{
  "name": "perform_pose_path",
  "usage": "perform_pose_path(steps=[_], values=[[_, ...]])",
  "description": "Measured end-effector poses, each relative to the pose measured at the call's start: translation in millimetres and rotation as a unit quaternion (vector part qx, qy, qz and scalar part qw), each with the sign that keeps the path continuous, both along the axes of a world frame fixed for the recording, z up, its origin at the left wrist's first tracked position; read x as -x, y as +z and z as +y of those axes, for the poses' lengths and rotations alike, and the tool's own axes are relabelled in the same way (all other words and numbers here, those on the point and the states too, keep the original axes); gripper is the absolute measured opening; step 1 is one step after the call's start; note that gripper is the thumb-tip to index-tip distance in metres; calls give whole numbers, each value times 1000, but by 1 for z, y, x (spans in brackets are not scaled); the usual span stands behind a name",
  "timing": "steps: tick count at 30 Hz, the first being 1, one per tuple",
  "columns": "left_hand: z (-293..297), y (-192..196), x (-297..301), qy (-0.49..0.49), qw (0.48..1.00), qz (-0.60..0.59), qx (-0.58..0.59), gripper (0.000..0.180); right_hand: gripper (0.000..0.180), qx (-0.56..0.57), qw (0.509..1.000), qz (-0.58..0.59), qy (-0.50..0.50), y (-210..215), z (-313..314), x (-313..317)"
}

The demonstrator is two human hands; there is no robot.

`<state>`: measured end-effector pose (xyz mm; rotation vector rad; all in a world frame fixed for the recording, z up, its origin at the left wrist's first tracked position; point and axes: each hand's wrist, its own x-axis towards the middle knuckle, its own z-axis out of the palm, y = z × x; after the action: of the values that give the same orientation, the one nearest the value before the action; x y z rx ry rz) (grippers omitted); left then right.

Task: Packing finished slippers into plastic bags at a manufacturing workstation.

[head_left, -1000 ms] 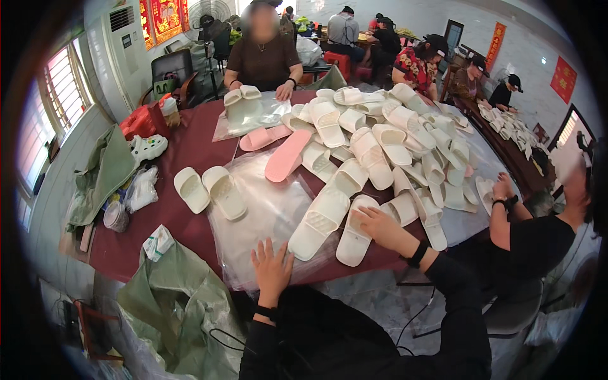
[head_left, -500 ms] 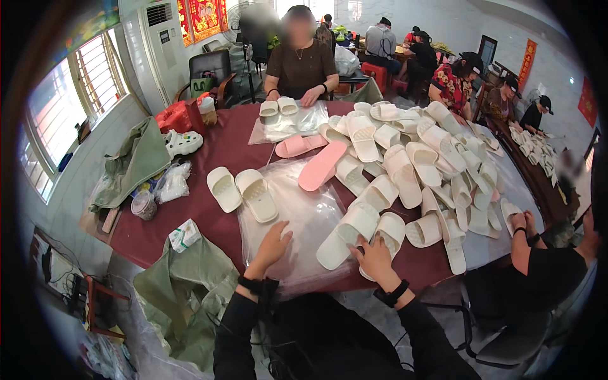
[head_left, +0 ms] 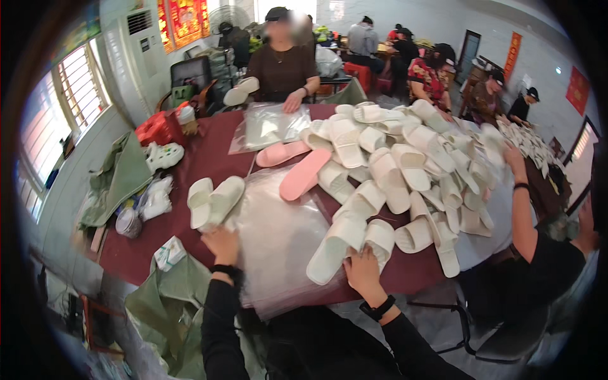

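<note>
My left hand (head_left: 221,244) rests on the left edge of a stack of clear plastic bags (head_left: 278,237) on the dark red table (head_left: 202,161), fingers spread. A pair of cream slippers (head_left: 213,201) lies just beyond that hand. My right hand (head_left: 362,269) grips the heel ends of two cream slippers (head_left: 351,244) lying side by side at the table's near edge. Both forearms wear black sleeves, and a dark watch sits on the right wrist. Two pink slippers (head_left: 294,166) lie farther out in the middle.
A large heap of cream slippers (head_left: 411,164) covers the table's right half. A person in brown (head_left: 283,63) sits opposite with more plastic bags (head_left: 269,126). Another person's arm (head_left: 522,202) reaches in from the right. Green sacks (head_left: 168,304) hang at the near left.
My head has turned, so the table shifted in view. My right hand has taken hold of the two cream slippers and drawn them nearer. My left hand slid left along the bags.
</note>
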<state>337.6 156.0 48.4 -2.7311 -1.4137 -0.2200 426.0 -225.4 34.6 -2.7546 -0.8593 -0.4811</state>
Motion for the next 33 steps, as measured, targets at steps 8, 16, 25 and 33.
perform_pose_path(steps=[8, 16, 25, 33], values=[[-111, 31, 49, -425, 898, -108, -39, 34, 45, -118, 989, 78, -44, 28, 6, -6], [-196, 2, 96, -476, 869, -109, 72, 38, 42, -160, 980, 114, -20, 25, -11, -5], [-187, 2, 85, -478, 864, -136, 84, 37, 47, -329, 837, 239, 366, 70, -54, 57], [-164, -6, 71, -513, 813, -183, 205, 41, 50, -240, 776, 355, 462, 37, -74, 80]])
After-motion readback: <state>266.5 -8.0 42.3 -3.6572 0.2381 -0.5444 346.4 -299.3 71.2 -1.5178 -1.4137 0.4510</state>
